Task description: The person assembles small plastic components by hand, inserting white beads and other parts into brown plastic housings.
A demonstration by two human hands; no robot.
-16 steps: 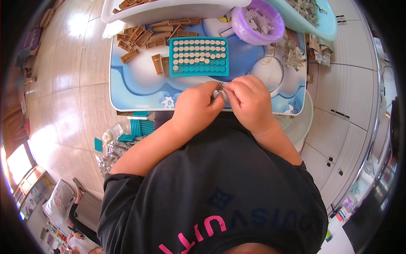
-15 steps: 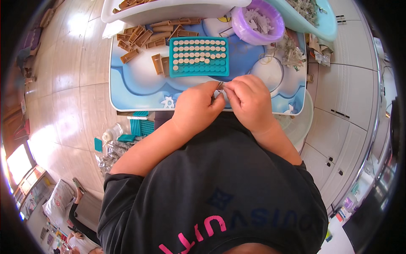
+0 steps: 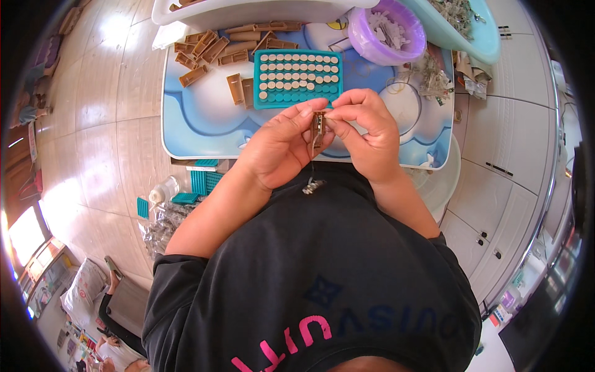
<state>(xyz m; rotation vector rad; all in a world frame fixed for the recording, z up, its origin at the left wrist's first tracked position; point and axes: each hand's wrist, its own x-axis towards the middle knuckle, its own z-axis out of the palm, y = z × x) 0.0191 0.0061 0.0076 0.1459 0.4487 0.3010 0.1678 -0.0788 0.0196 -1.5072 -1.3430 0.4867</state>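
Note:
My left hand [image 3: 277, 147] and my right hand [image 3: 365, 131] meet over the near edge of a blue-and-white table [image 3: 198, 124]. Together they pinch a small brown piece [image 3: 318, 127] with a thin metal part hanging down from it toward my chest. Just beyond the fingers lies a teal tray [image 3: 297, 77] whose rows hold several round cream caps; its nearest row is partly bare.
Several brown plastic pieces [image 3: 217, 49] lie at the table's far left. A purple bowl [image 3: 387, 31] of white bits stands far right, beside a pale teal tub [image 3: 465, 25]. Teal trays and a clear bag [image 3: 167, 211] sit on the wooden floor at left. White cabinets [image 3: 514, 142] stand right.
Both hands have lifted slightly and moved toward the teal tray, and the brown piece between the fingers shows more clearly.

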